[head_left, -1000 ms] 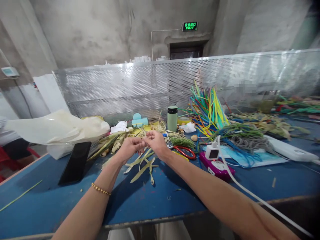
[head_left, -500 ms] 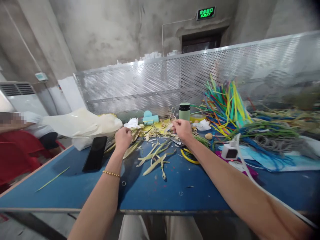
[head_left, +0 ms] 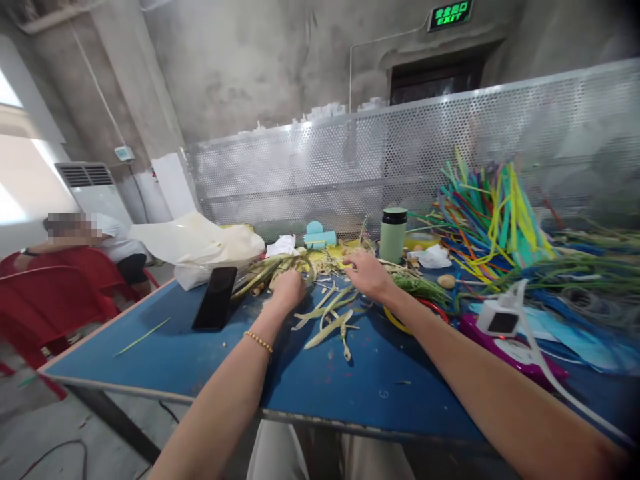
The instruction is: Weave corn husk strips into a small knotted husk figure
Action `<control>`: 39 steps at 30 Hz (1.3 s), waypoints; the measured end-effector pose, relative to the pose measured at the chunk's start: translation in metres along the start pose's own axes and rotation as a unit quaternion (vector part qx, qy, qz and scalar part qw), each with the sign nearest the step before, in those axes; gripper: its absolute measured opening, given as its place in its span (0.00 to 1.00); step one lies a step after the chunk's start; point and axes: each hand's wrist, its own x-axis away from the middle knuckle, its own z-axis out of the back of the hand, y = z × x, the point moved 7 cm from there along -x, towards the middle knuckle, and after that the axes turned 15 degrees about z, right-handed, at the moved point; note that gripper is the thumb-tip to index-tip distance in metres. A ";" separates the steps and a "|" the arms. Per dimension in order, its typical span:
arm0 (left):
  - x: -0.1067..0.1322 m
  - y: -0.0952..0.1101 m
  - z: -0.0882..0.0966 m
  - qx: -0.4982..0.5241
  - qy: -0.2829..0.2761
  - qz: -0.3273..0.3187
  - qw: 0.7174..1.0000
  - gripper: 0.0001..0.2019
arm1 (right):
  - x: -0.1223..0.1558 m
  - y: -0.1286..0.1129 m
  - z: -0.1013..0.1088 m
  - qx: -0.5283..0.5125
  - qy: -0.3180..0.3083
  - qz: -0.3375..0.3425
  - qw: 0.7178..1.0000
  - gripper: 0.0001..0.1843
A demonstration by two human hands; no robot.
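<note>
My left hand [head_left: 289, 291] is curled closed low over the blue table, at the right end of a bundle of dried plant stalks [head_left: 267, 270]. Its fingertips face away, so anything inside them is hidden. To its right, my right hand [head_left: 369, 275] reaches in above a heap of pale plant scraps, thumb and forefinger apart, with nothing visible between them. Several flat, pale green peeled strips [head_left: 327, 328] lie on the table between and in front of both hands. A green flask [head_left: 393, 237] with a black lid stands just behind my right hand.
Left of the hands lie a black phone [head_left: 215, 298] and a white plastic bag [head_left: 215, 247]. On the right are colourful strips [head_left: 500, 213], a magenta power strip [head_left: 530, 360] and a white cable. A perforated metal screen [head_left: 300, 177] runs behind. A person sits far left.
The view has swung left. Both hands have come closer together, the left moving right from beside the bag, the right moving left off the flask. The pale scrap at my right fingertips no longer shows.
</note>
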 end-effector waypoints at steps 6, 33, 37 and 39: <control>-0.010 -0.031 0.046 -0.017 0.148 0.068 0.987 0.15 | 0.002 -0.013 0.007 0.007 0.013 0.035 0.999 0.11; -0.013 -0.066 0.042 -0.083 0.016 0.143 0.986 0.14 | 0.006 -0.027 -0.001 -0.053 -0.046 0.073 0.995 0.13; -0.012 -0.052 0.070 0.137 0.110 0.089 0.980 0.12 | 0.006 -0.033 0.003 -0.082 -0.014 0.082 0.993 0.13; -0.009 -0.040 0.076 0.351 0.066 0.021 0.934 0.11 | 0.006 -0.037 0.007 -0.110 0.005 0.080 0.991 0.13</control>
